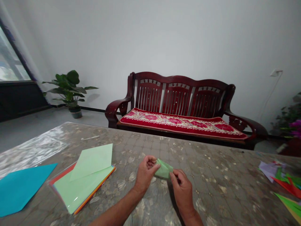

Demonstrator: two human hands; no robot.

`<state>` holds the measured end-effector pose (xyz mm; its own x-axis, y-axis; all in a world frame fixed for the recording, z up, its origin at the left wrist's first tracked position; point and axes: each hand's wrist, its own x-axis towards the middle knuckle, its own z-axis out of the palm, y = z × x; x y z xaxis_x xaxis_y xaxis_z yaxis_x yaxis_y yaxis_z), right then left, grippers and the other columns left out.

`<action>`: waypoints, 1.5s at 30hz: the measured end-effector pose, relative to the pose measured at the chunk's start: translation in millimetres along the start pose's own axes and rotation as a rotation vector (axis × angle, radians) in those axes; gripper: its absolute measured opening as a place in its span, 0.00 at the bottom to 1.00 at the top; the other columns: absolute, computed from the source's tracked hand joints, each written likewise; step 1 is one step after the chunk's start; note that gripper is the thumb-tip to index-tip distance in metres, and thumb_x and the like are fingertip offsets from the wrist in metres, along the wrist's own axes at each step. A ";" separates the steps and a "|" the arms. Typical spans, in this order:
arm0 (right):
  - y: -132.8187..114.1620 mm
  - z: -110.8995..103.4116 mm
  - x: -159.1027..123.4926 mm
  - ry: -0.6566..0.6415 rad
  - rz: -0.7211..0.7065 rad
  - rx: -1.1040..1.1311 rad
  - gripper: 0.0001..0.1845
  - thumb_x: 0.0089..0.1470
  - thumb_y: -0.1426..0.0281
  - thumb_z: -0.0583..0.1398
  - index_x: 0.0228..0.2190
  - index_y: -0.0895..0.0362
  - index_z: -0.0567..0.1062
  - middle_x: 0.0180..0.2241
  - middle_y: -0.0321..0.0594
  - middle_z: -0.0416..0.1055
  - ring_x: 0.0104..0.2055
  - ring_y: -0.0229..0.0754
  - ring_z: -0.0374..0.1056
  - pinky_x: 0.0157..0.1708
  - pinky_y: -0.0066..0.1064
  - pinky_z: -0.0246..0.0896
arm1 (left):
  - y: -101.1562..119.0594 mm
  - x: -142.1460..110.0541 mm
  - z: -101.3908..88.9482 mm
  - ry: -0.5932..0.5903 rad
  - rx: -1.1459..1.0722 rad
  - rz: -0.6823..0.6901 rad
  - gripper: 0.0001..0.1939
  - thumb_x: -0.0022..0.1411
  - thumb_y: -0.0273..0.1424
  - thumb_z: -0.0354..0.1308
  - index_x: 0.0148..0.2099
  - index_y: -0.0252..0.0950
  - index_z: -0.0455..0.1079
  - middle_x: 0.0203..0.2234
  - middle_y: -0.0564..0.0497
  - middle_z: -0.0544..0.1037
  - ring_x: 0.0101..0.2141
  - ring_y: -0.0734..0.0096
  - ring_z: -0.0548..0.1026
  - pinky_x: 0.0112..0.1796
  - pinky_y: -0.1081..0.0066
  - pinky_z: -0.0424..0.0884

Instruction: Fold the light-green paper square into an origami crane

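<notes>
1. The paper (164, 170), a small light-green piece that looks folded, is in the lower middle of the frame, directly between the left hand (146, 172) and the right hand (182, 185).
2. From the left grip the paper lies to the right; from the right grip it lies to the left and slightly higher in the frame. Neither hand is nearer: both touch it, at opposite ends.
3. Its long axis runs across from one grip to the other, sloping gently down towards the right; a pointed corner stands at its upper left, close by the left fingertips.
4. The left grip looks closed on the left end, thumb across the paper and the other fingers curled; what lies behind the paper is hidden.
5. The right grip is a narrow pinch, thumb and forefinger together on the right end, the remaining fingers bent in.
6. The left hand sits a little higher in the frame than the right. Whether the paper touches the worktop (211, 194) beneath or is held just above it cannot be told.
7. Well apart, at the lower left, a loose sheet (95, 160) overlaps a stack (84, 185), with a blue sheet (23, 188) further left; bright folded pieces (288, 187) lie at the lower right edge.
</notes>
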<state>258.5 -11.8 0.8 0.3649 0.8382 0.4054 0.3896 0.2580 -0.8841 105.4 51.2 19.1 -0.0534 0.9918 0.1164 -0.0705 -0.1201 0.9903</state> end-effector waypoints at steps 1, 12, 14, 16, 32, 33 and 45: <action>0.4 0.0 -0.4 0.000 -0.019 -0.015 0.12 0.55 0.60 0.60 0.28 0.56 0.79 0.28 0.39 0.73 0.31 0.41 0.68 0.33 0.27 0.62 | -1.4 -1.4 0.3 -0.003 -0.008 0.003 0.14 0.43 0.31 0.67 0.34 0.35 0.70 0.25 0.55 0.73 0.26 0.72 0.71 0.30 0.73 0.68; 5.4 -2.9 -0.1 0.059 -0.014 -0.131 0.11 0.51 0.62 0.62 0.34 0.55 0.79 0.29 0.37 0.76 0.28 0.39 0.69 0.31 0.27 0.64 | 0.3 -5.7 1.9 -0.043 0.010 0.036 0.13 0.43 0.30 0.65 0.33 0.36 0.69 0.24 0.56 0.72 0.25 0.73 0.69 0.29 0.74 0.66; 5.9 -3.1 -0.1 0.068 -0.014 -0.136 0.12 0.51 0.61 0.62 0.34 0.55 0.79 0.29 0.37 0.76 0.27 0.40 0.68 0.31 0.27 0.65 | 0.8 -4.9 1.2 -0.064 0.021 0.034 0.15 0.43 0.30 0.65 0.36 0.36 0.71 0.24 0.57 0.71 0.25 0.73 0.68 0.29 0.74 0.65; 6.0 -2.9 -0.7 0.062 -0.027 -0.134 0.12 0.51 0.61 0.62 0.34 0.55 0.79 0.29 0.38 0.77 0.28 0.40 0.69 0.31 0.28 0.65 | 1.4 -4.2 0.5 -0.096 0.024 0.020 0.17 0.42 0.30 0.65 0.39 0.36 0.72 0.23 0.58 0.70 0.24 0.74 0.67 0.27 0.75 0.64; 3.7 0.0 -2.2 0.052 0.019 -0.085 0.16 0.50 0.62 0.63 0.40 0.55 0.79 0.34 0.40 0.79 0.31 0.41 0.72 0.34 0.29 0.67 | 4.4 -8.2 0.3 -0.047 0.079 0.076 0.15 0.45 0.31 0.66 0.37 0.37 0.71 0.26 0.55 0.73 0.27 0.70 0.70 0.31 0.72 0.66; 3.4 -0.1 -2.0 0.054 0.024 -0.077 0.16 0.49 0.62 0.63 0.39 0.55 0.80 0.33 0.40 0.79 0.31 0.42 0.72 0.34 0.29 0.68 | 4.7 -8.5 0.4 -0.055 0.085 0.076 0.14 0.45 0.31 0.66 0.37 0.37 0.71 0.25 0.55 0.73 0.27 0.70 0.70 0.31 0.72 0.66; 3.4 -0.4 -2.0 0.006 0.005 -0.096 0.14 0.51 0.63 0.63 0.39 0.54 0.79 0.34 0.40 0.78 0.31 0.41 0.71 0.35 0.29 0.67 | 4.7 -5.4 4.3 -0.181 -0.002 -0.028 0.13 0.44 0.34 0.65 0.34 0.37 0.71 0.20 0.58 0.68 0.23 0.74 0.64 0.25 0.76 0.59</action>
<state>259.4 -12.7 -2.9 0.3720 0.8361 0.4031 0.4670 0.2067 -0.8598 109.7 45.4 23.4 0.1285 0.9866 0.1005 -0.0713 -0.0919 0.9932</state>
